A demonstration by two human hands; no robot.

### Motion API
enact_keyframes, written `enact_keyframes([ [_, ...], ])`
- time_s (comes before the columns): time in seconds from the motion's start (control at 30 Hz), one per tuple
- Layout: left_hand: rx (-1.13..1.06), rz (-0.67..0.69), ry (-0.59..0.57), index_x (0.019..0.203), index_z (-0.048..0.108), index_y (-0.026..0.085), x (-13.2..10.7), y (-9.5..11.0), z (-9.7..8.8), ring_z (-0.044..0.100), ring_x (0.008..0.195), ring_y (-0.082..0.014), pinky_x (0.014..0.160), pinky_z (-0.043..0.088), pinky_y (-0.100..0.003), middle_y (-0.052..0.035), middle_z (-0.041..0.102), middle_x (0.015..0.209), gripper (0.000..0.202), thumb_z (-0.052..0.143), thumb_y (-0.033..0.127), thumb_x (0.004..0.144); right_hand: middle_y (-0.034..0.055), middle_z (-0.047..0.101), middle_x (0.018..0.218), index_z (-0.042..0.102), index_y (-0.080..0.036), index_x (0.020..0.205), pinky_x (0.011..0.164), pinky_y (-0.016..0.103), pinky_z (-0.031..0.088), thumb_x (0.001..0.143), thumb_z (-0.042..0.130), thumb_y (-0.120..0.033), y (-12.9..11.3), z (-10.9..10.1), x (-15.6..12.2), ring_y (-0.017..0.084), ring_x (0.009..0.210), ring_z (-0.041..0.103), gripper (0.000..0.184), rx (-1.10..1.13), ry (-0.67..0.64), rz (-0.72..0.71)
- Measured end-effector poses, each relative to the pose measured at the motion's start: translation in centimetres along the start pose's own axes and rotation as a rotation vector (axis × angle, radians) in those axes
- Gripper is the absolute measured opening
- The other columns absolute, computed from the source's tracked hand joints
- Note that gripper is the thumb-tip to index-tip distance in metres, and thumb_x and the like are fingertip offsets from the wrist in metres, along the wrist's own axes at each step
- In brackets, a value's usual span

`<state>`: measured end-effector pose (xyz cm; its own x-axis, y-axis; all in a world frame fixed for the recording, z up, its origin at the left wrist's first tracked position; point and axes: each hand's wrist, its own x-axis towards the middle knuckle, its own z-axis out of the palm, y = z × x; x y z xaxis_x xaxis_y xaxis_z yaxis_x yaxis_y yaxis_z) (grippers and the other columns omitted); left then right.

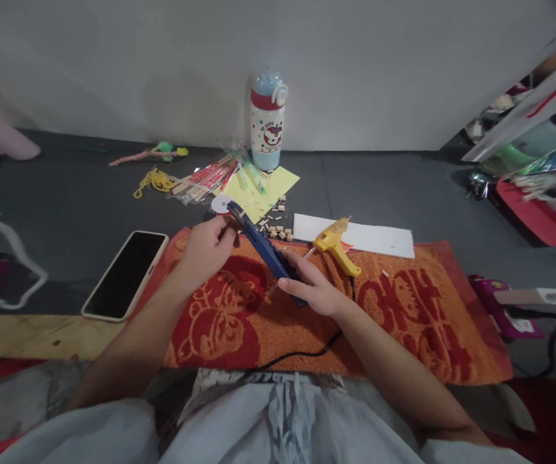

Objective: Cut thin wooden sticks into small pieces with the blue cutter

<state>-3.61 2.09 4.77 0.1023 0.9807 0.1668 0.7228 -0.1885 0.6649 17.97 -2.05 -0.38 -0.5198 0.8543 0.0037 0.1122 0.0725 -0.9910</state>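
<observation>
A dark blue phone (264, 248), seen nearly edge-on, is tilted above the orange-red towel (287, 341). My right hand (314, 287) grips its lower end, thumb on the near side and fingers on the far side. Curled fingers of my left hand (213, 243) close at its upper end; their tips are partly hidden. Just right of the phone, a yellow glue gun (333, 243) lies with its nozzle on a white strip of board (384, 239). Behind the phone, small wooden pieces (278, 232) are scattered near a yellow sheet (282, 183).
A phone (126, 276) in a pale case lies left of the towel. At the back stands a water bottle (267, 122), beside packaged sticks (205, 180) and yellow cord (157, 182). A black cable (302, 354) crosses the towel. A purple box (505, 309) sits at right.
</observation>
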Motion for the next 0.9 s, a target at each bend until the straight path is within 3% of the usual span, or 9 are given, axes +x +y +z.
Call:
enact_keyframes([
  [0.5,0.109,0.018,0.022,0.074,0.056,0.017,-0.11,-0.27,-0.03,0.056,0.064,-0.0152,0.061,0.036,-0.026,-0.0037,0.064,0.069,0.025,0.039,0.030,0.087,0.0094,0.057,0.128,0.048,-0.018,0.129,0.107,0.042,0.032,0.084,0.054,-0.052,0.36,0.11,0.33,0.027,0.122,0.047,0.057,0.032,0.070,-0.002],
  [0.9,0.064,0.045,-0.035,0.064,0.051,0.018,-0.09,-0.66,-0.07,0.050,0.055,-0.0128,0.056,0.035,-0.025,-0.0011,0.057,0.057,0.021,0.041,0.023,0.082,0.0066,0.064,0.108,0.051,-0.023,0.125,0.095,0.043,0.044,0.080,0.060,-0.053,-0.05,0.09,0.14,0.028,0.112,0.054,0.055,0.153,0.037,0.067],
])
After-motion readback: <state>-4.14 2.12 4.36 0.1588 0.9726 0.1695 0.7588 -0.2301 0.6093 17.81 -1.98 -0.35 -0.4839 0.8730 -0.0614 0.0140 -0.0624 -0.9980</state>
